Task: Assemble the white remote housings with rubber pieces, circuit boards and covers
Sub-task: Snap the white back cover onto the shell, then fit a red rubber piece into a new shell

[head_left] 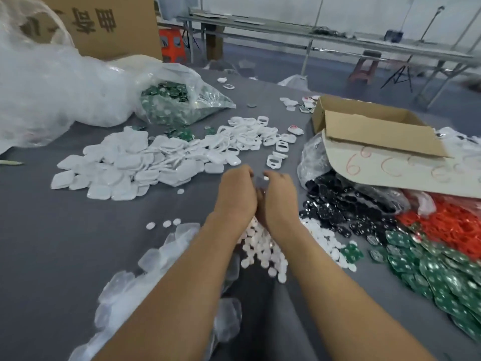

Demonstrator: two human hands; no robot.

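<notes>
My left hand (235,194) and my right hand (279,198) meet above the grey table, fingers curled around a small dark piece (260,182) with a white bit at its top; most of it is hidden between them. Beyond the hands lie a heap of white covers (125,165) and white housing frames (247,136). Black rubber pieces (335,201) and red rubber pieces (447,227) pile at the right, with green circuit boards (442,267) in front of them. Small white round discs (263,251) lie under my wrists.
An open cardboard box (377,128) stands at the right on a sheet marked with red numbers. A plastic bag of green boards (169,100) and a large clear bag (52,87) sit at the back left. Clear plastic pieces (156,256) lie near my left forearm.
</notes>
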